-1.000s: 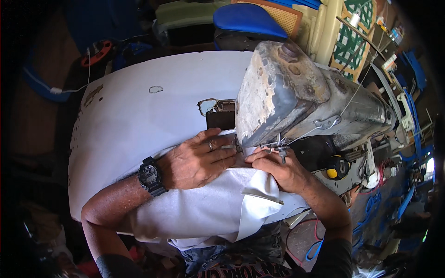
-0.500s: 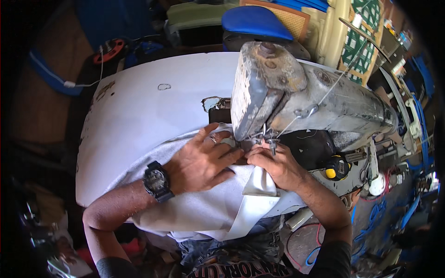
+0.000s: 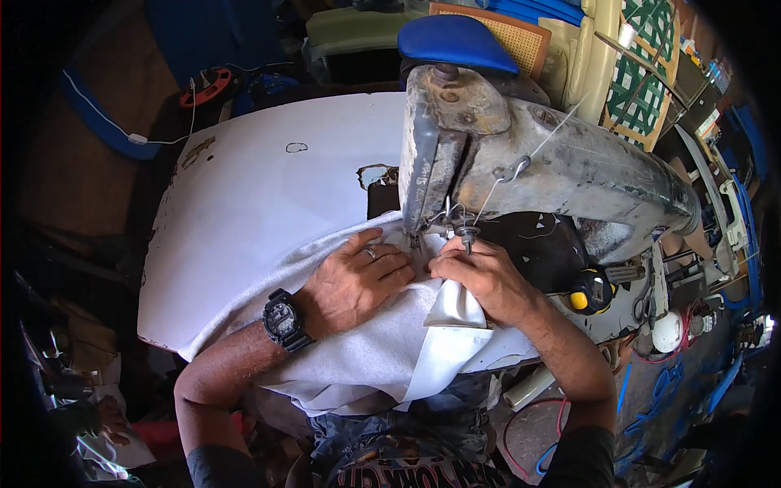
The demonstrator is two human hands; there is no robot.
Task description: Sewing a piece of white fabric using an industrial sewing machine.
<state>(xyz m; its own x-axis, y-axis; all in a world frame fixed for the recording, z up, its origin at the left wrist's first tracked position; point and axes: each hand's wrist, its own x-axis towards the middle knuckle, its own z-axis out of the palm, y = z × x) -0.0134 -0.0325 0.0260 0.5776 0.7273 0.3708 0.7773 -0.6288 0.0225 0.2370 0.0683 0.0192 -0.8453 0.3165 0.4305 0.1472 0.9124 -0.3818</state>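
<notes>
A light grey sheet of fabric (image 3: 350, 358) lies across the near side of a sewing machine (image 3: 561, 163) and hangs over the table edge. My left hand (image 3: 358, 281) rests on it, fingers laid over the cloth just left of the needle area (image 3: 415, 242). Close on the other side, my right hand (image 3: 488, 281) pinches a folded part of the same fabric, whose smooth pale strip (image 3: 447, 350) turns back below the fingers. The right fingertips are partly hidden behind the thread tensioner (image 3: 467, 233). Exactly where the needle meets the cloth is too small to make out.
The white tabletop (image 3: 244, 195) has a chipped cutout beside the machine head. A black and yellow tape measure (image 3: 591, 293) and scissors (image 3: 643, 306) lie at the right. A blue padded seat (image 3: 458, 45) stands behind the machine. Cables and hoses (image 3: 663, 390) lie on the floor.
My left hand has lowered its raised fingers onto the fabric and drawn back slightly from my right hand. The right hand keeps its pinch by the needle. The view has shifted a little.
</notes>
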